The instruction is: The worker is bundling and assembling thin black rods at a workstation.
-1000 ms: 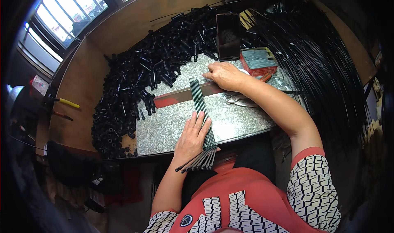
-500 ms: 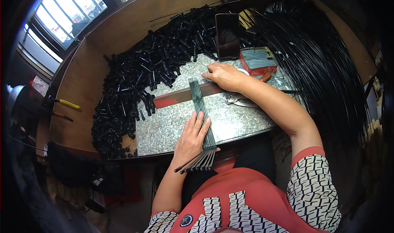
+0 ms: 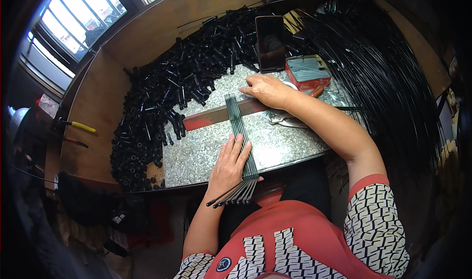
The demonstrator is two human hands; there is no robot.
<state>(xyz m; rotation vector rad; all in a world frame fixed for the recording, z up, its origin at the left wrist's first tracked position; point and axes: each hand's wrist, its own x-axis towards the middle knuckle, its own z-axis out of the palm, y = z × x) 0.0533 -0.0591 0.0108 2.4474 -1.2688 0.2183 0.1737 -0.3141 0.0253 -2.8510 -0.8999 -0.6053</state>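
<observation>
My left hand (image 3: 229, 168) lies along a row of thin dark rods (image 3: 236, 119), fingers stretched over them and the thumb tip showing past their other side. Side by side, the rods cross a flat reddish-brown metal bar (image 3: 209, 117); their black-tipped ends (image 3: 236, 195) fan out past the near edge of the speckled stone slab (image 3: 196, 158). My right hand (image 3: 268, 91) is curled at the bar's right part, beyond the rods. Whatever its fingers close on is hidden beneath them. Silver-coloured pliers (image 3: 287, 122) lie just below my right wrist.
Heaped black tubular parts (image 3: 172, 77) surround the slab's left and far sides. A phone (image 3: 270, 43) stands upright behind a red box (image 3: 307, 73) of thin metal pieces. Long black rods (image 3: 378, 68) are piled at right. Wooden boards (image 3: 81, 136) wall the bench; yellow-handled pliers (image 3: 82, 126) hang left.
Both hands and the rods keep almost the same places. The whole view has shifted very slightly.
</observation>
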